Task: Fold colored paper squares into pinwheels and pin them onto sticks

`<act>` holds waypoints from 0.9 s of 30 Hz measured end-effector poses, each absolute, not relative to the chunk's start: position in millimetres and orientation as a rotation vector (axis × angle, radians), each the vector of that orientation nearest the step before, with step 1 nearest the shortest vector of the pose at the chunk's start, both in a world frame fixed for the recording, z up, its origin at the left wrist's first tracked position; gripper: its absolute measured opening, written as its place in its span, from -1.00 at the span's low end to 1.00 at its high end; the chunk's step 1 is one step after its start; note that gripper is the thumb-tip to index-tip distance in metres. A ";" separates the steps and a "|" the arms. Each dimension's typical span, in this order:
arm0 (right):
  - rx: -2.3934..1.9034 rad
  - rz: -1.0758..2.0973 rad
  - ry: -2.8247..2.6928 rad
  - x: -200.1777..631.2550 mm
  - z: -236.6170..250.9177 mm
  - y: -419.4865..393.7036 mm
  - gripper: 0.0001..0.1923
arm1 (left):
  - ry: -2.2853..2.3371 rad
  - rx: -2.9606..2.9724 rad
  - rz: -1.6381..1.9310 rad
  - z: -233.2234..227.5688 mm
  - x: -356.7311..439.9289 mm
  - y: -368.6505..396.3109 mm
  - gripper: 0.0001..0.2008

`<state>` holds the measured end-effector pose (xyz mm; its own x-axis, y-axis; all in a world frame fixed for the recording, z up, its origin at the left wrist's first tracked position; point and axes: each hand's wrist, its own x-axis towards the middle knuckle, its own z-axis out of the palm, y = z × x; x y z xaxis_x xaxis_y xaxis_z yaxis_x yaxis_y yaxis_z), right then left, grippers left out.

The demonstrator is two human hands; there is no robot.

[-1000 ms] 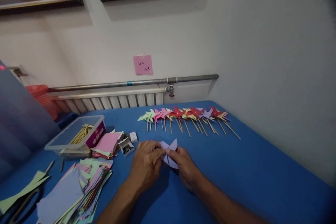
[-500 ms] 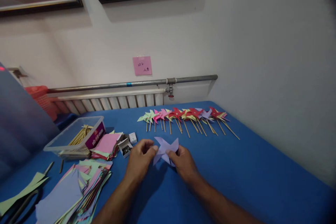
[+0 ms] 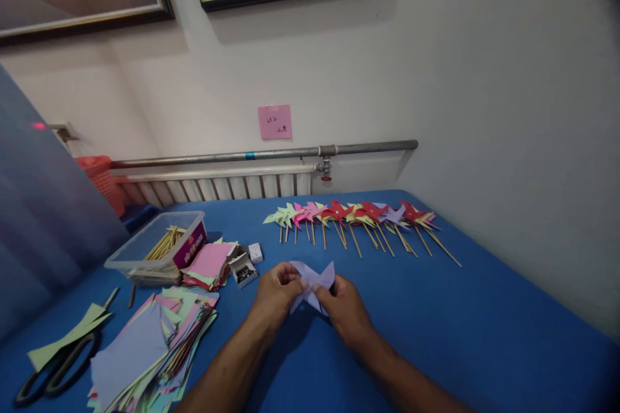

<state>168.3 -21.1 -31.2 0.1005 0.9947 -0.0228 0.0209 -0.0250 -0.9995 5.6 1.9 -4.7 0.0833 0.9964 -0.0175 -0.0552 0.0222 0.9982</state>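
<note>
Between my two hands is a purple paper pinwheel (image 3: 310,299), its blades folded in and held above the blue table. My left hand (image 3: 278,293) pinches its left side, thumb close to the centre. From the other side my right hand (image 3: 345,305) grips it, the right thumb pressed near the middle. The pinwheel's centre is partly covered by both thumbs. No stick shows on it. Just left of my left hand lies an open little box (image 3: 242,270) of small metal pins, with a small white box (image 3: 256,253) beside it.
Finished pinwheels on sticks (image 3: 336,213) lie in a row at the back. To the left are a clear tub (image 3: 121,257) of wooden sticks, pink paper squares (image 3: 210,261), a heap of coloured paper (image 3: 130,352) and black-handled scissors (image 3: 72,364). A radiator (image 3: 217,188) stands behind the table.
My left thumb has moved inward to the pinwheel's centre, beside the right thumb. The camera view has turned slightly left, so everything sits further right.
</note>
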 end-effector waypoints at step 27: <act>-1.277 1.189 -1.104 171.6 -40.1 -16.2 -0.69 | 2.180 2.311 -0.054 27.1 -97.4 32.2 -0.68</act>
<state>171.6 -16.2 -40.1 0.0896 0.9945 -0.0545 -0.0195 -0.0529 -0.9984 -97.4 32.2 27.1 0.0580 0.9983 0.0000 0.9971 -0.0580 -0.0493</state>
